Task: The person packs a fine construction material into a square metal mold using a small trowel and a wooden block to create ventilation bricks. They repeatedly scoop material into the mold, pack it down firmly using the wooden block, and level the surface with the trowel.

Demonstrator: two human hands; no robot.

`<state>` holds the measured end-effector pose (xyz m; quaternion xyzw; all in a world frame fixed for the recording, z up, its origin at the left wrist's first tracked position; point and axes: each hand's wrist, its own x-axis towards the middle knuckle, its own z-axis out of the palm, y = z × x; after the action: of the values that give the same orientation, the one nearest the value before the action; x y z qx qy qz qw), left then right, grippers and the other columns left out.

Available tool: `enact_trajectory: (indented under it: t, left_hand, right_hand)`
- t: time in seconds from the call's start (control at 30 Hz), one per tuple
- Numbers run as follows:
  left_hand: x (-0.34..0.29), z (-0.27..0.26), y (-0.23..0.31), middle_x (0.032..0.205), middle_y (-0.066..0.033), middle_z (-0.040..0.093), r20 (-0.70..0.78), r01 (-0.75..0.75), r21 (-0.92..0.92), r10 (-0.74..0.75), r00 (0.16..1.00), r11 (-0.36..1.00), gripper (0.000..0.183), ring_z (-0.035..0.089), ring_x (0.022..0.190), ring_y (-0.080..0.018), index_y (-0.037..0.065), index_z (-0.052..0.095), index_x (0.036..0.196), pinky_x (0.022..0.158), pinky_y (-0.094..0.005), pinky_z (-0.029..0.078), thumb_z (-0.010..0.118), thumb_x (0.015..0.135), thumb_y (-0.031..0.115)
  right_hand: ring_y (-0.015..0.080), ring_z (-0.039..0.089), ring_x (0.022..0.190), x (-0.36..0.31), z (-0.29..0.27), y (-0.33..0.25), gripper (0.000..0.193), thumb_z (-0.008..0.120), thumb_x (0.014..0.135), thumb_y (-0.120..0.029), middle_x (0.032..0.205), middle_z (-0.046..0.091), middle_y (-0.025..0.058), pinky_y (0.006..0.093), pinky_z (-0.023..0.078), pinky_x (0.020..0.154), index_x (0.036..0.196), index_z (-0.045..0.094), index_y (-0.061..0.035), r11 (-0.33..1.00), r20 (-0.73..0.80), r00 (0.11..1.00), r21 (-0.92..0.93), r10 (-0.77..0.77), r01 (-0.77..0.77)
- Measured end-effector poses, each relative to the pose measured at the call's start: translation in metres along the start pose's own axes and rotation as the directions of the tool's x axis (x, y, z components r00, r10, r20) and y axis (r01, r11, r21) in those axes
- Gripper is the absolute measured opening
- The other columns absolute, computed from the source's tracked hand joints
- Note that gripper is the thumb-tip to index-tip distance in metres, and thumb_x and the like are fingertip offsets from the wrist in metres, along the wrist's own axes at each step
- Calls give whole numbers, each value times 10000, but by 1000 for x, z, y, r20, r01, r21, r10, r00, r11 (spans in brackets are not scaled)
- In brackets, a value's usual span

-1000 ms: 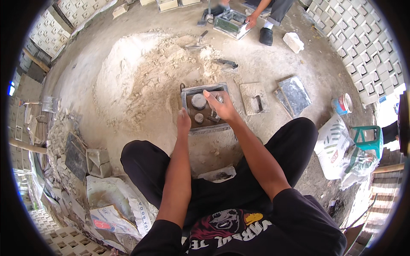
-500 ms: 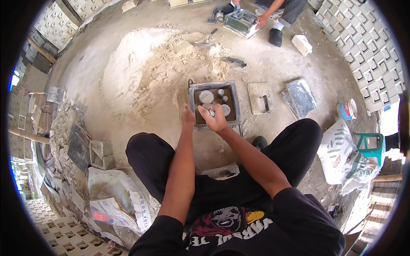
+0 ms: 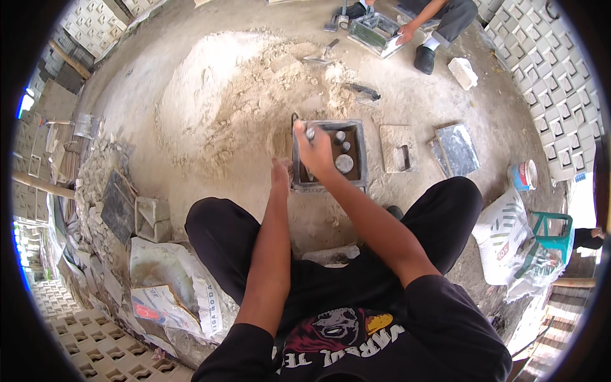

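In front of my knees a grey rectangular mould frame [image 3: 365, 153] rests on the ground. Inside it stand a wide pale round piece [image 3: 344, 163] and two small grey cylinders, the upper one [image 3: 340, 136] and the lower one [image 3: 345, 146]. My right hand [image 3: 315, 153] is closed round a metal rod [image 3: 310, 134] above the mould's left part; only the rod's rounded grey end shows. That hand covers part of the frame's interior. My left hand [image 3: 280, 173] is at the outer left side of the mould, thumb up, its fingers mostly hidden.
A sand heap [image 3: 216, 83] lies beyond the mould, with a trowel [image 3: 323, 53] on it. To the right are a slotted board [image 3: 398, 143], dark plates [image 3: 457, 149], a bucket [image 3: 522, 175] and a white sack [image 3: 503, 235]. Ahead, another person's hand [image 3: 405, 33] touches a second mould [image 3: 369, 37].
My right hand with the rod has moved from the middle of the mould up toward its far left corner. The whole view has shifted slightly; my left hand stays near the mould's left side.
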<state>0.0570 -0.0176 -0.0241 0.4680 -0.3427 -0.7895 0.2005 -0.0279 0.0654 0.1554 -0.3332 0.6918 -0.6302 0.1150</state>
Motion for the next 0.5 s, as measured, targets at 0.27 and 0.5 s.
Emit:
enact_trajectory:
  t: [0.27, 0.5]
  left_hand:
    - [-10, 14, 17, 1402, -203, 424, 9, -71, 94, 71, 997, 993, 809, 397, 1308, -318, -13, 356, 1388, 1080, -459, 241, 122, 939, 618]
    - [-7, 18, 25, 1413, -212, 404, -3, -88, 31, 88, 996, 996, 823, 387, 1314, -322, -16, 370, 1376, 1067, -489, 268, 113, 937, 631]
  right_hand:
    - [241, 456, 515, 37, 8, -4, 477, 596, 897, -406, 558, 480, 153, 374, 385, 541, 690, 501, 14, 995, -22, 1000, -99, -18, 15]
    - [212, 394, 517, 47, 9, 0, 489, 587, 898, -422, 537, 453, 122, 365, 372, 521, 685, 531, 15, 995, 71, 996, -85, 51, -45]
